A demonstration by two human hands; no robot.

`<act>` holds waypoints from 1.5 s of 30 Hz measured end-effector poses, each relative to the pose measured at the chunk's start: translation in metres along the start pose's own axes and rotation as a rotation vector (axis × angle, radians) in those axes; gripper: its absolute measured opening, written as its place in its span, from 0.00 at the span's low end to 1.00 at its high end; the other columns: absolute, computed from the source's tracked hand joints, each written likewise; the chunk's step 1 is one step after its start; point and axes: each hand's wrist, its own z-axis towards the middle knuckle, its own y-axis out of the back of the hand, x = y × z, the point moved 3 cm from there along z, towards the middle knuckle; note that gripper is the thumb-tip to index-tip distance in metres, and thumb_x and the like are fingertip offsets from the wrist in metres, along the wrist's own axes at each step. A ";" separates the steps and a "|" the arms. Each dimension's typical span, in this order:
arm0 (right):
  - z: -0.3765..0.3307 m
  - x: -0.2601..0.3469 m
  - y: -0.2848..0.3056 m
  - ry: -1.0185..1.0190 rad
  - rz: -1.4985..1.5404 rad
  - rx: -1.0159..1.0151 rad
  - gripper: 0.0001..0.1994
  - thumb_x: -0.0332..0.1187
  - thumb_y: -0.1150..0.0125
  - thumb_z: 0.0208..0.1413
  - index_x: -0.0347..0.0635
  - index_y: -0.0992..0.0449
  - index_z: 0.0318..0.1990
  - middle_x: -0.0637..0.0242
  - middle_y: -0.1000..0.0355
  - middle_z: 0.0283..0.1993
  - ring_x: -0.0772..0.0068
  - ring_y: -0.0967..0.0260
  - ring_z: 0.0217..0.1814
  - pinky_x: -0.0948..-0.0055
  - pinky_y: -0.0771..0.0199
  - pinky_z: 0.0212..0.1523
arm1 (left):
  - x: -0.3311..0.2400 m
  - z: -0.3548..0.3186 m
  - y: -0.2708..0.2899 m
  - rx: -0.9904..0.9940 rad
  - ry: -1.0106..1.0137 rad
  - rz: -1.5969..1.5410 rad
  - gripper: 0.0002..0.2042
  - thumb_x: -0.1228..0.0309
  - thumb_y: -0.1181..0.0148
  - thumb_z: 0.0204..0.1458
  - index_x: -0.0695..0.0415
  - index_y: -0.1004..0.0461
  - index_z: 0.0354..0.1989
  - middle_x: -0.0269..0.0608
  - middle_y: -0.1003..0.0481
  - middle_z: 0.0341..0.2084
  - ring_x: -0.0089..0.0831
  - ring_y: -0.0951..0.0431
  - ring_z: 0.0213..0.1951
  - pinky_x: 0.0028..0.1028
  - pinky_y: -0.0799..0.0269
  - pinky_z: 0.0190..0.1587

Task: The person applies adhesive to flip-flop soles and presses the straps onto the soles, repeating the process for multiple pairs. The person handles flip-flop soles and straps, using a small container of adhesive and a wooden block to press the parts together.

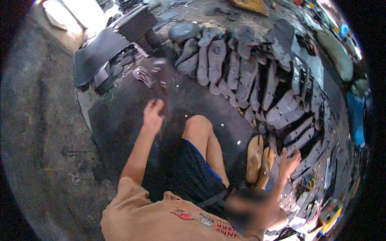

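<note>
My left hand is over the dark sheet, left of my raised knee, fingers loosely bent and apart with nothing visible in them. Just beyond its fingertips is a dark, motion-smeared thing whose kind I cannot make out. Farther off lies a light-strapped flip-flop. On the right, my right hand reaches toward grey foot-shaped soles, thumb and fingers apart. Whether it touches one I cannot tell. Beside it, two wooden foot forms lie side by side.
Rows of grey soles curve along the sheet's far and right sides. Dark sheet pieces and a ridged dark stack are at the far left. Concrete floor runs along the left. Assorted scraps lie at the lower right.
</note>
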 end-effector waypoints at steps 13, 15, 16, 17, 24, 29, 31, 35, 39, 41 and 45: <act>-0.054 -0.028 0.138 -0.301 0.245 -0.431 0.23 0.42 0.42 0.73 0.31 0.24 0.65 0.48 0.22 0.62 0.55 0.24 0.59 0.56 0.27 0.65 | -0.007 0.140 0.058 -0.381 -0.504 0.420 0.30 0.69 0.39 0.67 0.58 0.39 0.76 0.51 0.33 0.71 0.43 0.28 0.68 0.44 0.32 0.69; -0.082 0.031 0.143 -0.336 0.552 -0.179 0.21 0.39 0.38 0.71 0.36 0.25 0.64 0.52 0.25 0.64 0.56 0.26 0.62 0.58 0.22 0.61 | -0.020 0.016 -0.053 0.207 -0.453 0.249 0.32 0.70 0.38 0.66 0.61 0.41 0.77 0.51 0.33 0.71 0.42 0.29 0.68 0.43 0.33 0.71; -0.097 0.059 0.144 -0.377 0.685 -0.046 0.20 0.37 0.36 0.70 0.39 0.25 0.64 0.54 0.27 0.65 0.56 0.27 0.63 0.60 0.20 0.59 | -0.017 -0.040 -0.103 0.490 -0.320 0.154 0.32 0.70 0.38 0.66 0.62 0.42 0.77 0.50 0.32 0.71 0.41 0.29 0.69 0.44 0.34 0.72; -0.113 0.032 0.113 -0.529 1.425 0.175 0.19 0.34 0.33 0.69 0.42 0.26 0.64 0.60 0.24 0.60 0.62 0.26 0.61 0.62 0.19 0.56 | -0.015 -0.084 -0.137 0.695 -0.221 -0.123 0.36 0.73 0.35 0.63 0.61 0.44 0.78 0.50 0.32 0.71 0.42 0.30 0.70 0.43 0.35 0.73; -0.160 0.084 0.111 -0.161 1.081 0.421 0.21 0.28 0.31 0.63 0.37 0.25 0.62 0.57 0.24 0.59 0.60 0.25 0.61 0.61 0.28 0.67 | -0.029 -0.271 -0.225 1.165 -0.434 -0.012 0.21 0.78 0.39 0.66 0.66 0.35 0.65 0.52 0.36 0.70 0.36 0.25 0.64 0.34 0.23 0.62; -0.102 0.133 0.229 0.426 0.863 0.206 0.27 0.23 0.28 0.46 0.37 0.23 0.58 0.51 0.25 0.62 0.45 0.27 0.66 0.53 0.27 0.67 | -0.035 -0.309 -0.223 1.285 -1.076 0.439 0.21 0.83 0.31 0.46 0.56 0.16 0.51 0.52 0.23 0.57 0.49 0.20 0.60 0.47 0.25 0.66; -0.115 0.128 0.230 0.479 0.907 0.162 0.24 0.21 0.29 0.44 0.37 0.21 0.54 0.51 0.23 0.59 0.46 0.24 0.63 0.53 0.23 0.64 | -0.025 -0.318 -0.217 1.234 -1.109 0.267 0.20 0.82 0.32 0.47 0.61 0.17 0.52 0.54 0.22 0.57 0.51 0.21 0.61 0.51 0.27 0.67; -0.123 0.121 0.222 0.440 1.026 0.025 0.19 0.19 0.31 0.45 0.34 0.19 0.49 0.51 0.20 0.54 0.48 0.20 0.59 0.55 0.20 0.60 | -0.015 -0.326 -0.219 1.181 -0.994 0.081 0.36 0.73 0.29 0.51 0.62 0.41 0.68 0.63 0.18 0.49 0.56 0.17 0.56 0.57 0.31 0.67; -0.128 0.124 0.214 0.396 1.108 -0.015 0.17 0.20 0.29 0.48 0.33 0.18 0.49 0.51 0.19 0.53 0.49 0.19 0.58 0.56 0.19 0.60 | -0.010 -0.317 -0.211 1.174 -1.031 0.131 0.41 0.73 0.27 0.52 0.61 0.48 0.70 0.64 0.17 0.47 0.53 0.16 0.55 0.54 0.29 0.65; -0.129 0.124 0.210 0.388 1.114 -0.013 0.17 0.21 0.28 0.49 0.33 0.19 0.48 0.51 0.19 0.53 0.49 0.19 0.58 0.57 0.19 0.60 | -0.009 -0.319 -0.207 1.124 -1.016 0.180 0.42 0.72 0.24 0.51 0.61 0.47 0.69 0.64 0.17 0.46 0.52 0.15 0.54 0.54 0.29 0.64; -0.132 0.126 0.205 0.362 1.112 0.023 0.18 0.22 0.27 0.47 0.33 0.19 0.48 0.51 0.18 0.52 0.48 0.19 0.57 0.57 0.19 0.60 | -0.010 -0.319 -0.210 1.094 -0.989 0.200 0.31 0.76 0.23 0.49 0.62 0.33 0.60 0.59 0.16 0.46 0.50 0.14 0.53 0.51 0.24 0.61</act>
